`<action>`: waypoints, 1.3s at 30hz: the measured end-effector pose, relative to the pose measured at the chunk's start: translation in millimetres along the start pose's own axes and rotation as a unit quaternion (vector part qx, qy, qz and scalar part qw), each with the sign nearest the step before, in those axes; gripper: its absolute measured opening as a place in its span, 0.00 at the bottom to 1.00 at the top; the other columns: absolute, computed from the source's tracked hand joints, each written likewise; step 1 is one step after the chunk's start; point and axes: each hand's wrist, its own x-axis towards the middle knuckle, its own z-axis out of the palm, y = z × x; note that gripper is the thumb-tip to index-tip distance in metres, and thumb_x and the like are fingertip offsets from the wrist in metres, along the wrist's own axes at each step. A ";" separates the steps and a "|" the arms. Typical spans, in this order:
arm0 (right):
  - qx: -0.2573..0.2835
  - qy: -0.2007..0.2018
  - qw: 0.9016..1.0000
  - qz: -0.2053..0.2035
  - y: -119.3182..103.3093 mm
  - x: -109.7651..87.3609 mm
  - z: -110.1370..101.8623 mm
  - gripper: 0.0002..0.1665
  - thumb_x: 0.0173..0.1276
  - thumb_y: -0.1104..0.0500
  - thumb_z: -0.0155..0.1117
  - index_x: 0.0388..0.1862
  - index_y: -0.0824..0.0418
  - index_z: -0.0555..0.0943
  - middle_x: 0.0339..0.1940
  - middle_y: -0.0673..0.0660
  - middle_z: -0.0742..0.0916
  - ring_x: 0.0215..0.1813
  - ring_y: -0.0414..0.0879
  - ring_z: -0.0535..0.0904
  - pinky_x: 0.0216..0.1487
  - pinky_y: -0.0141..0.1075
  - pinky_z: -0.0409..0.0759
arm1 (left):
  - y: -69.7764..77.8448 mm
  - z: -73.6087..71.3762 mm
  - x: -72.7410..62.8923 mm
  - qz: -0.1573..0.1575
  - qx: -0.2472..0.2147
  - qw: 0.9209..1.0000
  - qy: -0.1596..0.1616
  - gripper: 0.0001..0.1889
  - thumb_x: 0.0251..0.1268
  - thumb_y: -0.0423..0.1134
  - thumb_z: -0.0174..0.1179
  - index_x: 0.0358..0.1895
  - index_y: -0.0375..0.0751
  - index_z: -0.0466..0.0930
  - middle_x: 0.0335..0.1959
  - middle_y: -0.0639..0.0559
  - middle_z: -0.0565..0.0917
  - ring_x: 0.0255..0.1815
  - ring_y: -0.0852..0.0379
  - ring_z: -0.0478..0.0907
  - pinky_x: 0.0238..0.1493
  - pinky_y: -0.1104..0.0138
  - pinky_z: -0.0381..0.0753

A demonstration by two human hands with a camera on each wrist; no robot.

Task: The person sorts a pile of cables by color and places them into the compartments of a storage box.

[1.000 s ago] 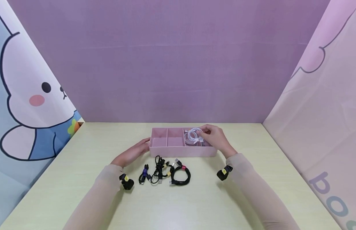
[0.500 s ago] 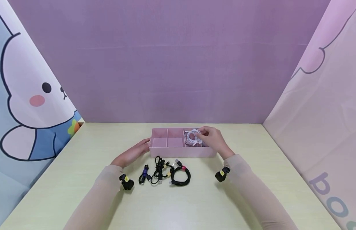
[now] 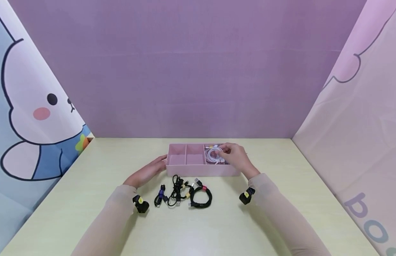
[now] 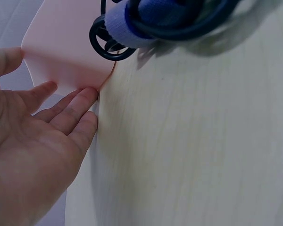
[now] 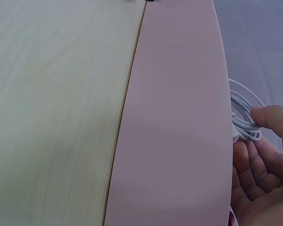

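Left hand: your left hand (image 3: 148,172) lies with fingers extended, tips touching the left end of the pink box (image 3: 202,171); it has not visibly moved in the last second.
Purple-tied cable: this small black bundle (image 3: 160,196) lies on the worktop (image 3: 198,231) in front of the box, where it was.
Yellow-tied cable: next along, a loosely looped black cable (image 3: 177,192) is likewise unmoved.
Red-tied coil: a round black coil (image 3: 201,205) sits just beside it, unchanged too.
White coil: the wound white cable (image 3: 210,158) is in the right-hand compartment (image 3: 217,165) and seems slightly lower than a second ago; a pale connector with a yellow mark (image 3: 212,147) now shows more plainly behind it.
Right hand: your right hand (image 3: 237,158) has dipped a little and pinches the white coil between thumb and fingers.
Meaning: placing the white coil looks nearly finished, though your hand blocks the view, so whether it touches the compartment floor is unclear; the three black cables remain outside.
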 end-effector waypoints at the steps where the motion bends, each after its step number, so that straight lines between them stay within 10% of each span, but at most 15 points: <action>1: -0.002 -0.001 1.000 -0.002 -0.3 0.0 0.3 0.14 0.71 0.52 0.69 0.47 0.61 0.87 0.32 0.53 0.85 0.35 0.46 0.77 0.32 0.36 0.76 | -0.2 -0.2 -0.1 0.000 0.001 1.000 0.000 0.33 0.84 0.55 0.35 0.82 0.48 0.42 0.80 0.41 0.55 0.78 0.40 0.54 0.77 0.45 0.47; 39: -0.015 -0.008 0.998 -0.063 -12.8 -13.9 -2.7 0.14 0.69 0.58 0.70 0.50 0.64 0.86 0.40 0.53 0.89 0.40 0.45 0.84 0.44 0.39 0.85 | 4.0 3.1 -2.3 0.000 0.008 1.000 0.008 0.34 0.83 0.58 0.36 0.82 0.47 0.43 0.80 0.43 0.53 0.78 0.41 0.55 0.77 0.45 0.48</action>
